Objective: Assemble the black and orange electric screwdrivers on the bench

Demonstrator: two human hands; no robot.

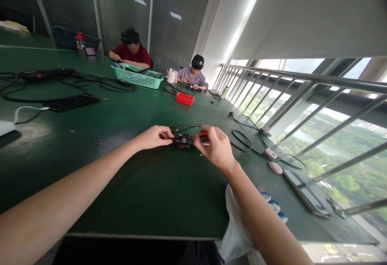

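On the green table lies a small black device [183, 140] with orange details, between my two hands. Thumb and fingers of my left hand [157, 137] are closed on its left end. My right hand [215, 145], at the device's right end, is wrapped round what looks like a screwdriver [204, 136] with an orange-and-black handle. The fingers hide the tool's tip, so I cannot tell whether it touches the device. Just behind the device runs a thin dark cable [186, 127].
A red tray [185, 98] and a green basket [142, 79] stand farther back, with two people working across the table. Cables [242, 141] and a phone-like slab [305, 192] lie at right. White-and-blue gloves [237, 216] rest by the near edge. A black tablet [72, 102] lies left.
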